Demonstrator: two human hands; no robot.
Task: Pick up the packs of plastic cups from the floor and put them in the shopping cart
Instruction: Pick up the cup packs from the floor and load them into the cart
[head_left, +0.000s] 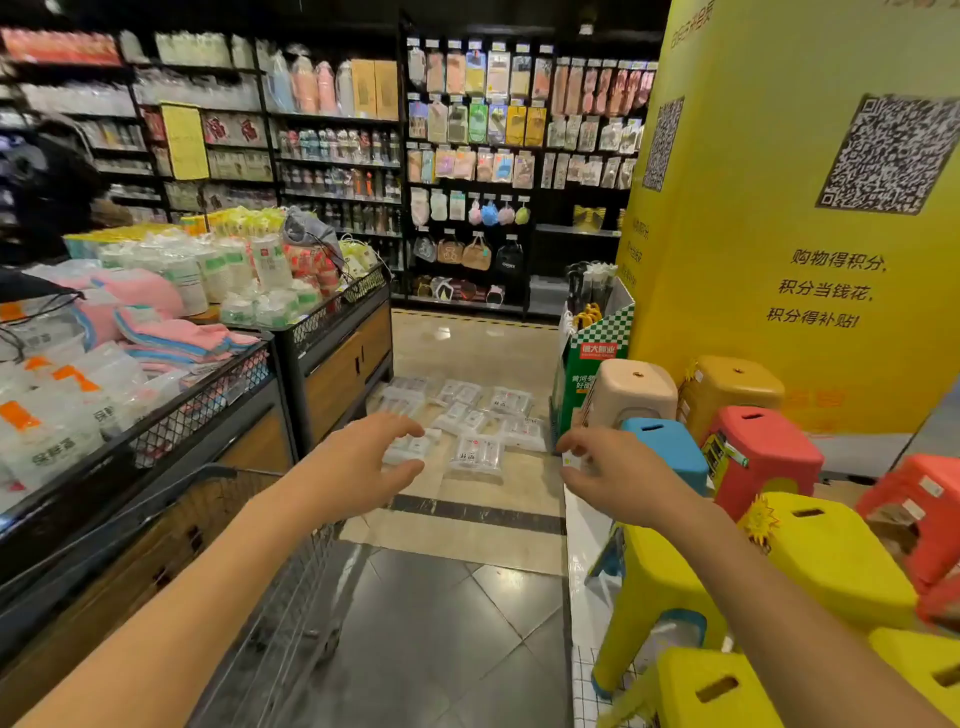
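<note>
We stood in a shop aisle with both bare arms stretched forward. Closest to us, the shopping cart (291, 613) sat low on our left, its wire basket partly under our left forearm, on dark grey floor tiles (441, 623). Yellow plastic stools (831, 561) crowded our right side, with a red stool (763, 447) behind them. Our left hand (363, 462) hung in the air, fingers spread, holding nothing. Our right hand (618, 473) was likewise loose, fingers apart. Beyond a dark stripe (467, 512) the floor turned beige, and there the packs of plastic cups (475, 454) lay scattered flat, well apart from the cart. Display bins (337, 384) of towels stood on the left and a yellow pillar (805, 234) on the right. Stocked shelves (337, 156) lined the far wall.
</note>
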